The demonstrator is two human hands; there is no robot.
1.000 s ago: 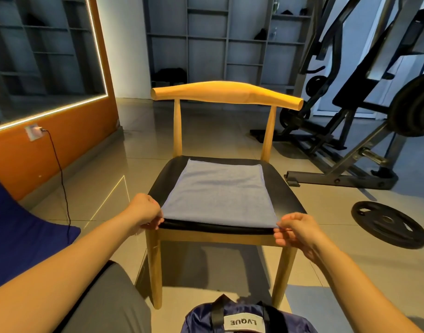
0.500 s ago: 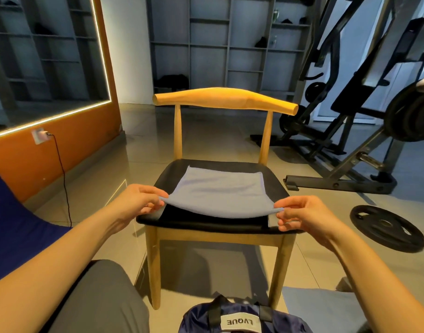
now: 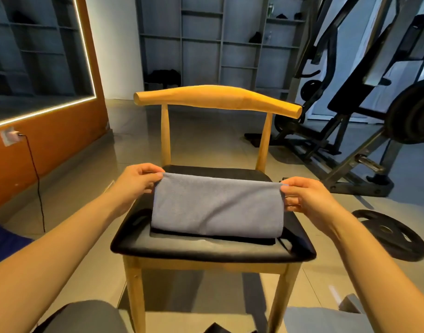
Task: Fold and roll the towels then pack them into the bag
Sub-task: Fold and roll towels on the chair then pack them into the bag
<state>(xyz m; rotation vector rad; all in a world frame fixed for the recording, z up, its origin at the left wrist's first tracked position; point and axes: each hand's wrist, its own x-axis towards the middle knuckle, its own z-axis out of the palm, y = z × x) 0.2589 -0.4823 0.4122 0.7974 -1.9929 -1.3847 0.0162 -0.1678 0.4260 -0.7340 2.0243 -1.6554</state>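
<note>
A grey-blue towel [image 3: 217, 207] lies on the black seat of a wooden chair [image 3: 206, 251], with its near half lifted and carried over toward the chair back. My left hand [image 3: 136, 181] pinches the towel's left corner. My right hand [image 3: 304, 195] pinches the right corner. Both corners are held above the far part of the seat. Only a dark sliver of the bag [image 3: 215, 329] shows at the bottom edge.
A black weight plate [image 3: 391, 233] lies on the floor to the right, with gym machines [image 3: 350, 116] behind it. Another grey cloth [image 3: 326, 319] lies at the bottom right. A cable [image 3: 37, 179] hangs from a wall socket on the left.
Both hands have lifted the towel's near edge off the seat front and carried it up and away, folding the towel over itself. The view has tilted up, hiding most of the bag.
</note>
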